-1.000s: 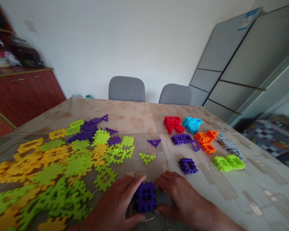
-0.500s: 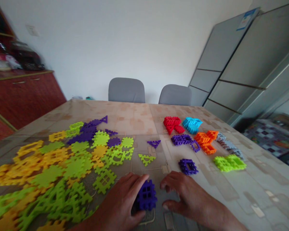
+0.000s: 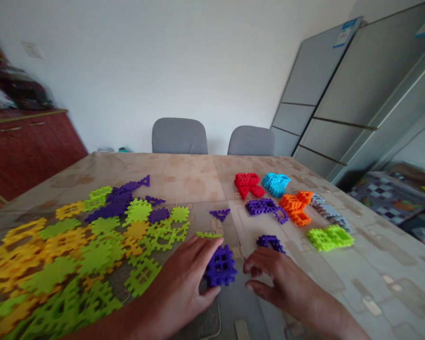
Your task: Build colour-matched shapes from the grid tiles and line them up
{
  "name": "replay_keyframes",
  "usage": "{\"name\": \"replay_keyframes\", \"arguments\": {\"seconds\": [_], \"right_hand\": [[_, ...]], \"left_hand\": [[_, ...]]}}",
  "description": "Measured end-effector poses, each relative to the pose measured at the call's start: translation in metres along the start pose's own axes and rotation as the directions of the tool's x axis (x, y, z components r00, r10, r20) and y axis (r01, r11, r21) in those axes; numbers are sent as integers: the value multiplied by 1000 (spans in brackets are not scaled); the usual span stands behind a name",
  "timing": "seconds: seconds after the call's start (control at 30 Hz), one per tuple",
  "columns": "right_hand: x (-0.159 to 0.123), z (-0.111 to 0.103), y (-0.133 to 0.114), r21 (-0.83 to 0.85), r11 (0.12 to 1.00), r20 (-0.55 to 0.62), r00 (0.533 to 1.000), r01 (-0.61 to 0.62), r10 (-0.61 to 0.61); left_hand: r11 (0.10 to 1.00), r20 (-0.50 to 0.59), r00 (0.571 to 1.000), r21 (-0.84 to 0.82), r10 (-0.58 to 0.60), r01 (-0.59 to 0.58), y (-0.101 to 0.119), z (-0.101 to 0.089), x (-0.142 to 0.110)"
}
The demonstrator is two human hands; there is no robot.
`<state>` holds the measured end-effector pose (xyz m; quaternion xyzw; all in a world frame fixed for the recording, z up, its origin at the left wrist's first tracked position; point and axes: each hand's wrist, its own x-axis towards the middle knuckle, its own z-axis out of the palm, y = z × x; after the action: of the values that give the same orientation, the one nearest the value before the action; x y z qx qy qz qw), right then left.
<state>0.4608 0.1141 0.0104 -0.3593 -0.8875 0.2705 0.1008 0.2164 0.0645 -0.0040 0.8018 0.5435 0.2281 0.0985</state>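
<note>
Left hand (image 3: 184, 274) angled forward, thumb and fingers pinching the left side of the purple windowed block (image 3: 222, 265), I see; right hand (image 3: 278, 274) sits just across from it, loosely curled, thumb apart from fingers, holding nothing.

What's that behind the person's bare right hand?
Just beyond the right hand, a dark purple, toothed plastic frame lies on the patterned tabletop. Its far edge shows; the hand hides most of its near side.
</note>
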Motion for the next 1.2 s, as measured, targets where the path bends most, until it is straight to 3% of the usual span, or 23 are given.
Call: {"name": "replay_keyframes", "arguments": {"seconds": [0.13,0.27,0.43,0.6,0.83,1.07,1.2], "right_hand": [[-1,1,-2,16,1000,-1,1000,9,-9],[1,1,-3,22,1000,22,1000,8,-8],[2,-5,1,22,1000,-9,1000,-3,4],[6,4,-8,47,999,0,1000,13,-13],[14,33,-28,33,989,129,980,146,-149],[17,40,-31,37,986,151,975,160,-164],[17,42,-29,44,984,147,973,174,-179]], "left_hand": [[998,-34,998,36,51,-49,4,-4,-11],[999,7,999,27,43,-43,0,-3,-34],[995,165,981,27,-101,98,-13,4,-62],[978,279,940,-15,-197,209,-14,-2,-70],[973,236,957,-119,-168,200,-20,1,-72],[976,144,983,-168,-113,137,-24,14,-72],[981,144,984,-152,-102,124,-22,14,-69]]}}
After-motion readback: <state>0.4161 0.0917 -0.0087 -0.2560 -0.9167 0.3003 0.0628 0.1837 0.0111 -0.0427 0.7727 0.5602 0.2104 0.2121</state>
